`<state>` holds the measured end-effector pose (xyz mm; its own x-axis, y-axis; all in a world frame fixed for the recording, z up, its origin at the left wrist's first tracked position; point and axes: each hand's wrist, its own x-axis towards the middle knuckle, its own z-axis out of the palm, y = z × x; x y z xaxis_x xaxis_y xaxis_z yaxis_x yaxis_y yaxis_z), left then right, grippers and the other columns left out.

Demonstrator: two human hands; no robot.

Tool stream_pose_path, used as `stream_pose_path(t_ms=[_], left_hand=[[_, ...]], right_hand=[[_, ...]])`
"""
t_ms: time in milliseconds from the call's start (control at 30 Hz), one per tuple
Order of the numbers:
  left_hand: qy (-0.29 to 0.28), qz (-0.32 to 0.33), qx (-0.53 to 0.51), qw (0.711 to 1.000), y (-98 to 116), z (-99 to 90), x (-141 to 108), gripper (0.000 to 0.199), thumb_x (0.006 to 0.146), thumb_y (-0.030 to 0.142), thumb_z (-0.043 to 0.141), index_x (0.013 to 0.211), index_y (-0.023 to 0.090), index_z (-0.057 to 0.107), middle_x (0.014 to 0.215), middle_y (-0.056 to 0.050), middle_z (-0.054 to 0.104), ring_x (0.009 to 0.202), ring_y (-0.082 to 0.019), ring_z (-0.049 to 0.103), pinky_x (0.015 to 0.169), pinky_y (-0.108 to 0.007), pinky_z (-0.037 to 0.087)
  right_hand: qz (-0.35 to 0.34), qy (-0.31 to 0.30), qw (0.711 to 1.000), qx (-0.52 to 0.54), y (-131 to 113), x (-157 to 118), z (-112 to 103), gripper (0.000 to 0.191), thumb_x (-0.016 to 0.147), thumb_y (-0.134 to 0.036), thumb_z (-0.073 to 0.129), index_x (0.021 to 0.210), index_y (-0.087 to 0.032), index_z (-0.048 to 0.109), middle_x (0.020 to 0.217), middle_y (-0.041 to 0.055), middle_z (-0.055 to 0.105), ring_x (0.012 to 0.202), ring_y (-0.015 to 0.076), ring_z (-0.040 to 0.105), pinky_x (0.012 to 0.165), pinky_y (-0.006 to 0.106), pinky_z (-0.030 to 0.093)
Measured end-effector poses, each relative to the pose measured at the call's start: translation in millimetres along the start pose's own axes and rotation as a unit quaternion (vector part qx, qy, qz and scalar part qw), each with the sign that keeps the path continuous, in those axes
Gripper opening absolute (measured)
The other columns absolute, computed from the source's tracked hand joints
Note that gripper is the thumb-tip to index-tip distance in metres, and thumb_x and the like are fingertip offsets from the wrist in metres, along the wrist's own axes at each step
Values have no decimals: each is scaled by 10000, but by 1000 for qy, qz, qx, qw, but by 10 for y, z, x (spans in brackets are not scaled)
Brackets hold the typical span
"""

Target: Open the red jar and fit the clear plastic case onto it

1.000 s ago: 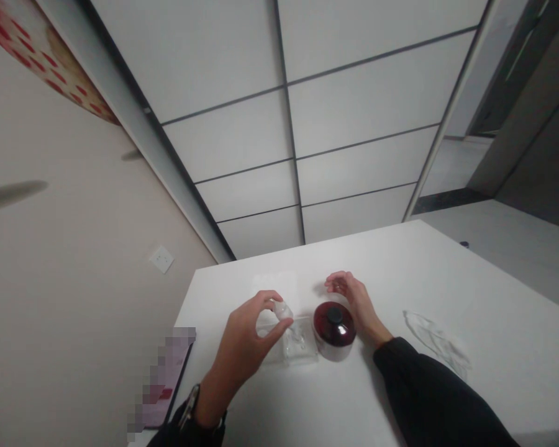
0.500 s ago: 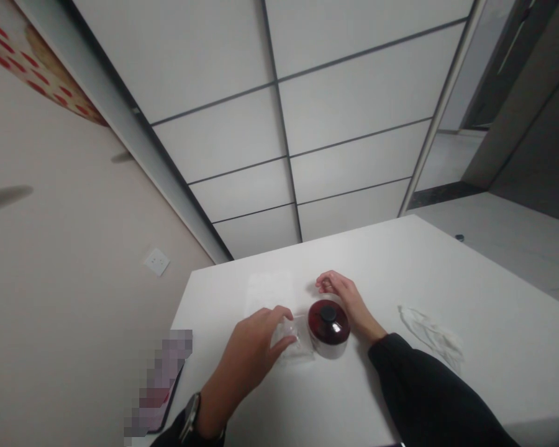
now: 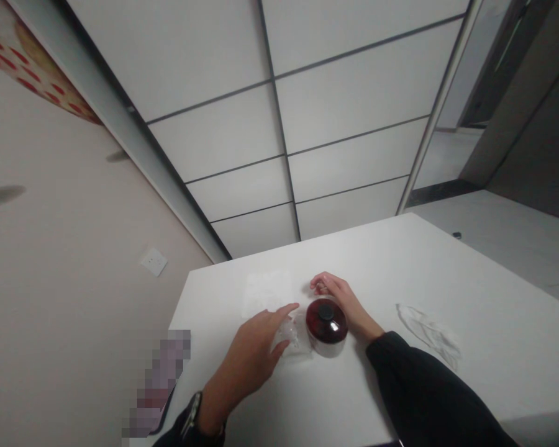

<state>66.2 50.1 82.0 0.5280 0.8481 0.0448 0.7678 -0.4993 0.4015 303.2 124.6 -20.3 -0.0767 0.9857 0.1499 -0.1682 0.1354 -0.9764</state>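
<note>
On the white table stands a round pot-like container [image 3: 327,326] with a dark red lid, a black knob and a pale lower part. My left hand [image 3: 262,343] is over a clear transparent tray or packet [image 3: 299,346] just left of the container, thumb and index finger spread apart. Small clear pieces show between those fingers, too blurred to make out. My right hand [image 3: 338,294] rests on the table behind and right of the container, its fingers curled inward; whether they hold anything is hidden.
A crumpled white cloth or mask [image 3: 428,332] lies on the right of the table [image 3: 368,254]. A flat transparent sheet [image 3: 266,288] lies behind my left hand. A blurred-out item [image 3: 161,385] is at the left edge. White panels stand behind.
My left index finger has stretched out toward the container, so finger and thumb are wider apart. My right hand has barely moved. The view has shifted slightly.
</note>
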Motion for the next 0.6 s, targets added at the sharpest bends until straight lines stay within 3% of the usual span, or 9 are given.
stream_pose_path(t_ms=[200, 367, 533, 600], left_hand=[[16, -14, -11, 1000, 9, 13, 8, 622, 930, 156, 704, 1503, 263, 487, 1240, -66, 761, 1138, -281, 742, 1022, -482, 598], [2, 21, -21, 1000, 51, -19, 0, 790, 922, 97, 644, 1605, 315, 313, 1424, -76, 687, 1303, -270, 664, 1118, -483, 540], [7, -10, 9, 1000, 76, 23, 33, 742, 922, 130, 649, 1587, 274, 355, 1225, -88, 736, 1128, -306, 717, 980, -508, 604], [-6, 22, -1, 1000, 75, 23, 18, 786, 925, 62, 565, 1621, 306, 294, 1333, -90, 714, 1209, -285, 701, 1045, -492, 581]], right_hand=[[4, -3, 1000, -2, -34, -12, 7, 565, 918, -755, 594, 868, -207, 723, 891, 54, 702, 818, 219, 605, 793, 344, 497], [4, -6, 1000, -3, -46, -17, 6, 546, 925, -739, 596, 867, -212, 727, 892, 54, 703, 827, 224, 610, 790, 342, 502], [1, -4, 1000, -2, -38, -16, 6, 543, 929, -739, 590, 870, -218, 730, 892, 55, 702, 837, 227, 609, 822, 350, 502], [1, -5, 1000, -1, -32, -13, 5, 548, 921, -747, 593, 865, -218, 729, 894, 56, 703, 838, 230, 611, 825, 355, 505]])
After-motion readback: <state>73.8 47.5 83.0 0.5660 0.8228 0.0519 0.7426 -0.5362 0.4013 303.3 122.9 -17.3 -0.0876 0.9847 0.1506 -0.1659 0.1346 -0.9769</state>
